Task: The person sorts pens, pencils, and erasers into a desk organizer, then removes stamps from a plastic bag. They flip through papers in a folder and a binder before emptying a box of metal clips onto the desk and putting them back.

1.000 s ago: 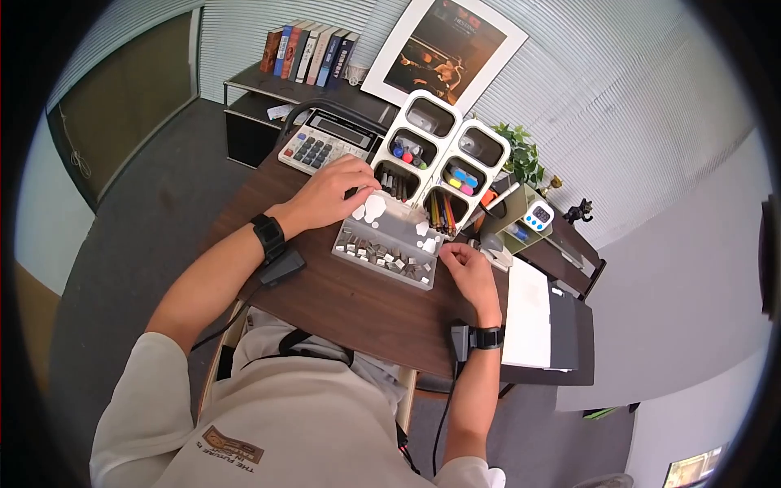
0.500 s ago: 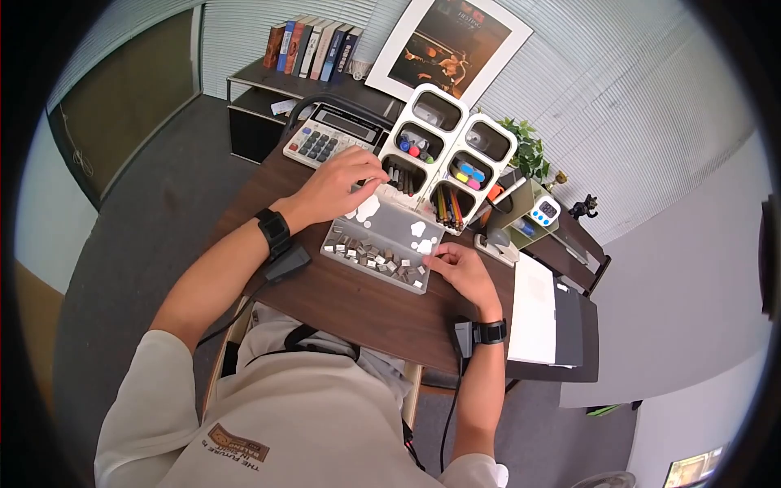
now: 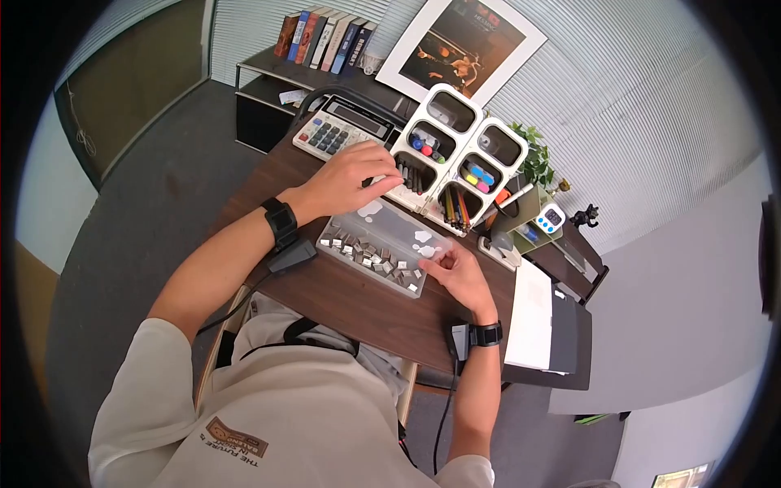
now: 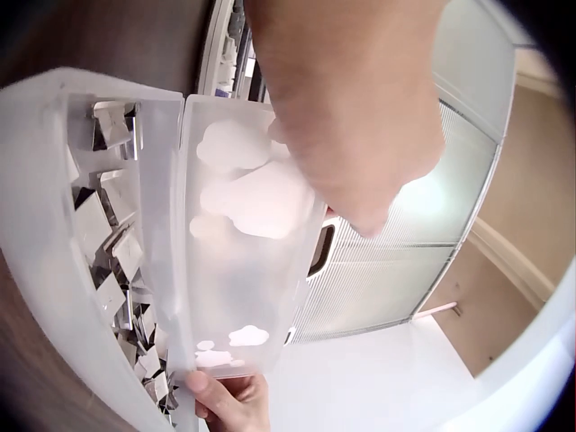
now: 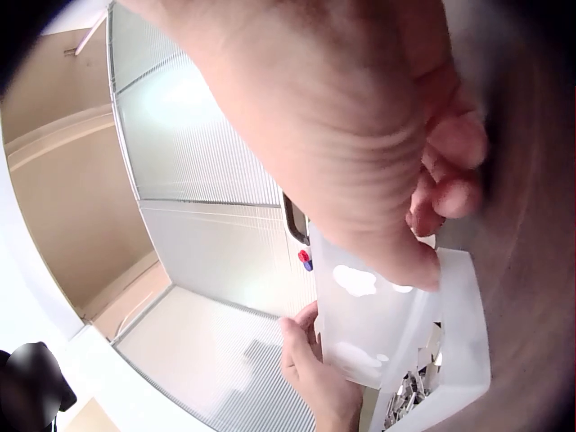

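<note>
A translucent plastic box [image 3: 358, 269] stands on the desk with its hinged lid [image 4: 256, 292] raised; white cloud shapes mark the lid. Many small silver metal pieces [image 4: 108, 234] with pale faces lie jumbled in the box. My left hand [image 3: 350, 180] grips the lid's upper edge near its left end, fingers bent behind it. At the box's right end, my right hand [image 3: 462, 281] pinches the corner by the hinge, thumb [image 4: 211, 391] against the end wall. Its other fingers are partly hidden in the head view.
Behind the lid stands a white organizer [image 3: 435, 163] with pens, markers and coloured pencils. A calculator [image 3: 340, 130] sits to its left. On the right are a white-and-blue timer [image 3: 551, 216], white paper [image 3: 529, 317] and a dark folder [image 3: 569, 333]. Books [image 3: 325, 39] line the shelf behind.
My right hand has moved left onto the box's right corner and taken hold there. The box has shifted slightly left. My left hand stays at the lid's upper edge.
</note>
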Demonstrator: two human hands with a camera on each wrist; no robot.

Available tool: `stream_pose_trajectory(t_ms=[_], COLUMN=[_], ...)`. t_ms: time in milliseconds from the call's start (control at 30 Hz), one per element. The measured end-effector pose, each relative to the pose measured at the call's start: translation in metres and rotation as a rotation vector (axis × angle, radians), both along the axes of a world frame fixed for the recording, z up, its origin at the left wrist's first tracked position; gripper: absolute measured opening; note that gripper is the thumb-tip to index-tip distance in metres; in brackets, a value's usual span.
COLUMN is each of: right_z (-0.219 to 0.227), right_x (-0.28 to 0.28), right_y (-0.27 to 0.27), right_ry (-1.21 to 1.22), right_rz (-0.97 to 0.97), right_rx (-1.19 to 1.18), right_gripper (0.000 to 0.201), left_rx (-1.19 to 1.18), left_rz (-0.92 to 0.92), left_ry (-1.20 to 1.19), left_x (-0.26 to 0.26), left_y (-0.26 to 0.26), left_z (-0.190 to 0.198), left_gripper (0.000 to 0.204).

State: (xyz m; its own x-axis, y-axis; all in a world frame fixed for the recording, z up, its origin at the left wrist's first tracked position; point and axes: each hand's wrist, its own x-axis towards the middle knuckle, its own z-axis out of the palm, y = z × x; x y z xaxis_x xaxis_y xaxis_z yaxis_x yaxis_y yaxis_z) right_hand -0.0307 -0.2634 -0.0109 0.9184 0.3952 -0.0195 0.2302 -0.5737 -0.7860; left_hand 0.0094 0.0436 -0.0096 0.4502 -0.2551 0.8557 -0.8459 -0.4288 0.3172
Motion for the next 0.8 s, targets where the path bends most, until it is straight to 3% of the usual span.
stream_pose_trajectory(t_ms=[200, 300, 367, 567, 800], right_z=[0.013, 0.010, 0.009, 0.009, 0.013], right_x=[-0.010, -0.009, -0.010, -0.009, -0.009], right_y=[0.013, 0.013, 0.014, 0.012, 0.010], right_ry=[0.064, 0.097, 0.108, 0.145, 0.157], right_rz=[-0.018, -0.017, -0.009, 0.042, 0.074], right_rx=[0.001, 0.034, 0.063, 0.103, 0.100], right_gripper=[0.026, 0.026, 0.025, 0.026, 0.035], left_rx=[-0.068, -0.169, -0.176, 0.112, 0.145], left_rz=[-0.159, -0.275, -0.392, -0.469, -0.539], left_ry=[0.026, 0.225, 0.664, 0.816, 0.843], left_x=[-0.002, -0.006, -0.012, -0.012, -0.015], left_y=[0.007, 0.009, 0.011, 0.010, 0.014], left_z=[0.001, 0.007, 0.017, 0.018, 0.024], left_gripper=[0.016, 0.023, 0.027, 0.028, 0.033])
